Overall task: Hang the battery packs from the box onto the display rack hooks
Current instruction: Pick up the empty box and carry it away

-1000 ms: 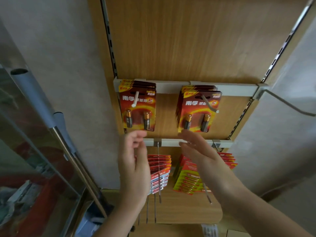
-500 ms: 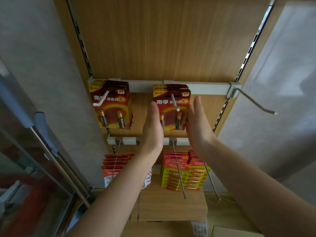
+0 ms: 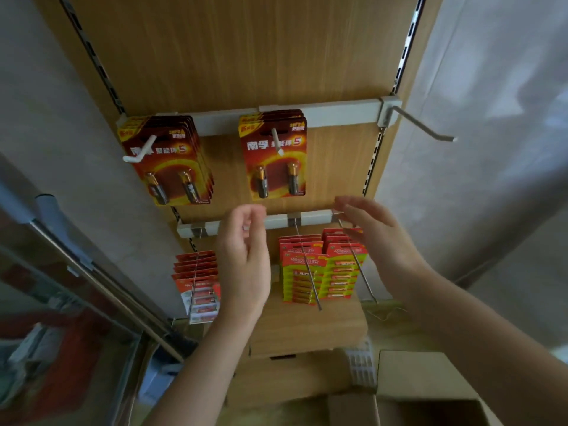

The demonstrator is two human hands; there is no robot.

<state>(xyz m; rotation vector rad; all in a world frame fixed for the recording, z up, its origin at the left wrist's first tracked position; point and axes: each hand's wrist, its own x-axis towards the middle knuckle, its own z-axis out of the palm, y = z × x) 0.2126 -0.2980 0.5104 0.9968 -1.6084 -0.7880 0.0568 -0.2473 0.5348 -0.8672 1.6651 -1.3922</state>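
Up top, red two-cell battery packs [image 3: 274, 155] hang stacked on hooks [image 3: 276, 142].

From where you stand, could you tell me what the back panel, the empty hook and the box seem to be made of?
Back panel: wood or wood-look laminate, matte, with visible grain lines. Empty hook: probably metal rod, thin and grey with a dull sheen. Box: plain brown cardboard, matte, with folded flaps.

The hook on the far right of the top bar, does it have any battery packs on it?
No, the far right hook sticks out bare, while the two other top hooks each carry red battery packs.
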